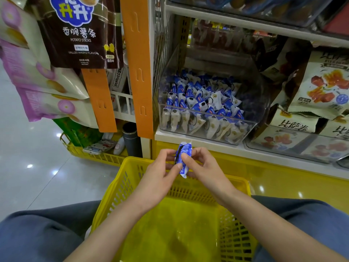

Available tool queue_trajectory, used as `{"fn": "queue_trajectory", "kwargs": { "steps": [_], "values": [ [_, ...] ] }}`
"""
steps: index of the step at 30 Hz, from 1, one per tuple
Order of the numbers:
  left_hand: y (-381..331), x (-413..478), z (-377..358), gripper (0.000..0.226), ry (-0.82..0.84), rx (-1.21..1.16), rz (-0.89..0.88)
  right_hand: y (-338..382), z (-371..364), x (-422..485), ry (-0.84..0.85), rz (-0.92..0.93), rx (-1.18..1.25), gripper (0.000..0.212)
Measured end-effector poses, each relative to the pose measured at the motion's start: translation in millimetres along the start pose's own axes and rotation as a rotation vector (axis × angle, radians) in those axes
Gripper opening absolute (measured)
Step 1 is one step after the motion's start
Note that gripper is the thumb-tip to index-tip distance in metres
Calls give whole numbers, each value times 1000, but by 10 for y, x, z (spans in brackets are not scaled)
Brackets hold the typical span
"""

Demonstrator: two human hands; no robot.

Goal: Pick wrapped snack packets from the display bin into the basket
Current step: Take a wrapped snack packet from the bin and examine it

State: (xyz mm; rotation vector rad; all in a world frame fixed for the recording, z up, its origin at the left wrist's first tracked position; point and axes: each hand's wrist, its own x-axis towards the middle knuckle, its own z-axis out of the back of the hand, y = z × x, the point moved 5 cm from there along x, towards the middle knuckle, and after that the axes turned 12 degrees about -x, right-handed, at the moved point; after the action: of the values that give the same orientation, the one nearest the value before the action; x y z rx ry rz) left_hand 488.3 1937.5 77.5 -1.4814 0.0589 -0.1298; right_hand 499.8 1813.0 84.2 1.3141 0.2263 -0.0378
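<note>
Blue-white snack packet, pinched by left hand and right hand together. Held above yellow basket, probably for dropping in.

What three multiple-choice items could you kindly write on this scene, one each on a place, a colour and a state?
1. Where is the blue-and-white packet?
A. on the floor
B. by the far rim of the basket
C. on a top shelf

2. What colour is the basket?
A. red
B. yellow
C. green

3. How is the packet held?
A. pinched by the left hand and the right hand
B. lying loose
C. by one hand alone

Answers:
1 B, the packet sits just over the basket's far rim in the head view.
2 B, its mesh walls are yellow.
3 A, the fingers and thumbs of both hands close on it.
</note>
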Motion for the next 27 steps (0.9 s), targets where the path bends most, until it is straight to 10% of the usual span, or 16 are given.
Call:
{"fn": "queue_trajectory", "kwargs": {
  "steps": [27],
  "values": [
    [-144, -80, 100, 17, -98, 507, -229, -32, -163, -86, 98, 293, -354, 27]
  ]
}}
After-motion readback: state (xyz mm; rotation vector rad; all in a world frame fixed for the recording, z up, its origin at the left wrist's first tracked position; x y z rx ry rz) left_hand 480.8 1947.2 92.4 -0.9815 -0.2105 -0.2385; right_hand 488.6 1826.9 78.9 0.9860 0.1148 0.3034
